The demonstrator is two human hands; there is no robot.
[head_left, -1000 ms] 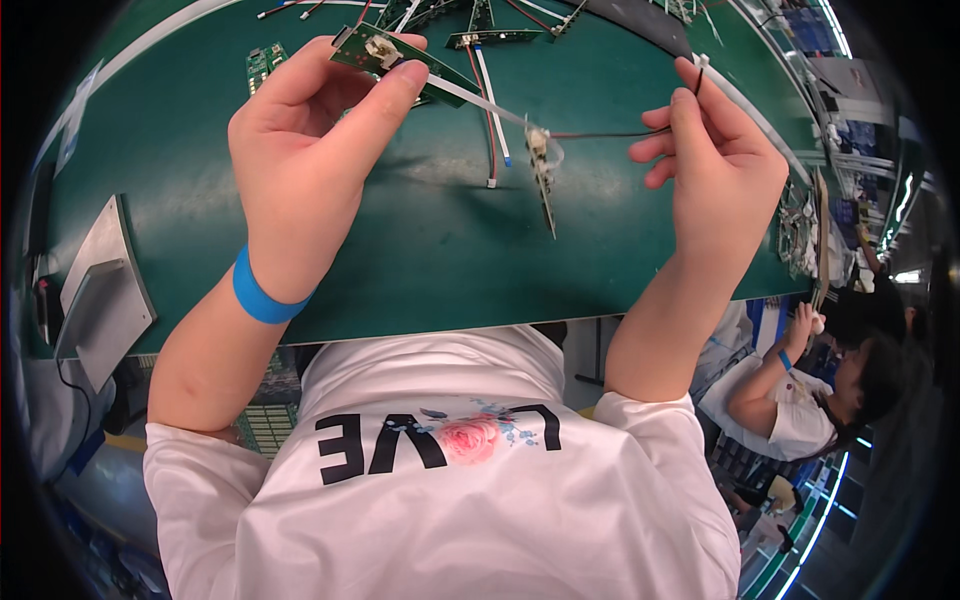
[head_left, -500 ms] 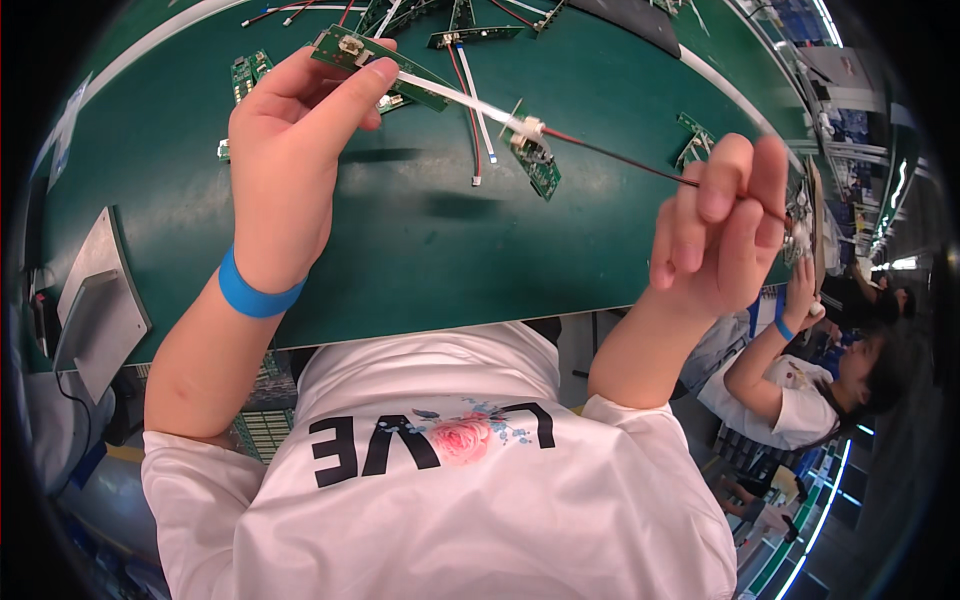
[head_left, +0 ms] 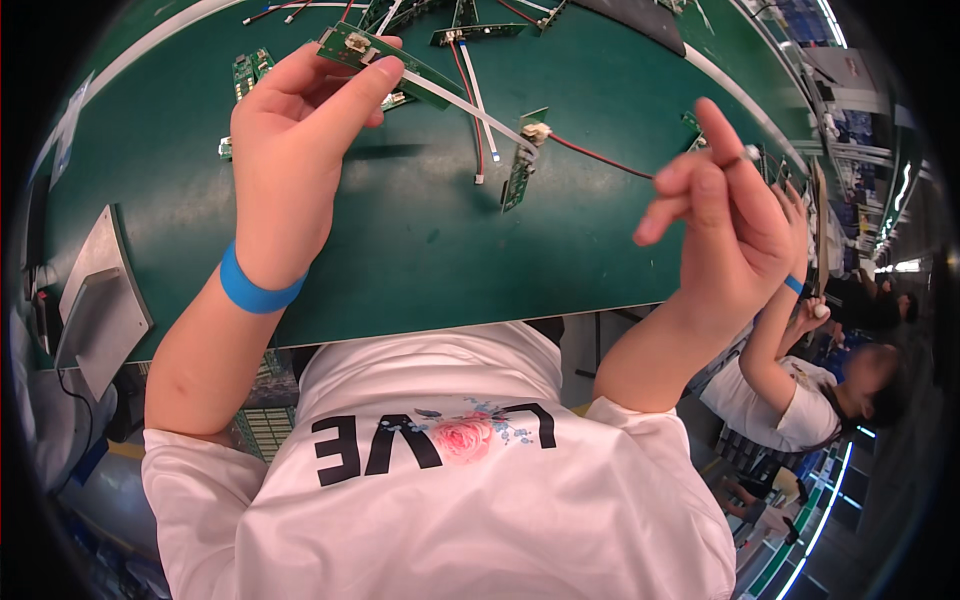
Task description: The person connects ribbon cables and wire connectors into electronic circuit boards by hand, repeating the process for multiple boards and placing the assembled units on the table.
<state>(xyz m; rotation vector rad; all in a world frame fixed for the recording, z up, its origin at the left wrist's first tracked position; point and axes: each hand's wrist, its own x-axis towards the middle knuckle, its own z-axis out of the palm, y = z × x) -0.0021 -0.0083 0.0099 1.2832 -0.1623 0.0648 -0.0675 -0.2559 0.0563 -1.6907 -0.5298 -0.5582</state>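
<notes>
My left hand [head_left: 310,140] pinches a long green circuit board [head_left: 430,85] between thumb and fingers, above the table. From that board a white flat cable [head_left: 470,108] runs to a small green circuit board [head_left: 520,170] hanging in the air. A thin red-and-black wire [head_left: 600,159] leaves the small board's white connector and passes into the fingers of my right hand [head_left: 725,210]. Those fingers are closed on the wire, and its end with a small pale plug [head_left: 750,153] sticks out beyond them.
More circuit boards with cables [head_left: 475,35] lie at the table's far side, and several others [head_left: 243,78] at the left. A metal stand [head_left: 105,300] is by the left edge of the green table [head_left: 430,270]. Another person [head_left: 790,390] sits at the right.
My right hand has turned and shifted slightly right, its fingers moving along the wire. The small board has swung to hang more upright. My left hand has barely moved.
</notes>
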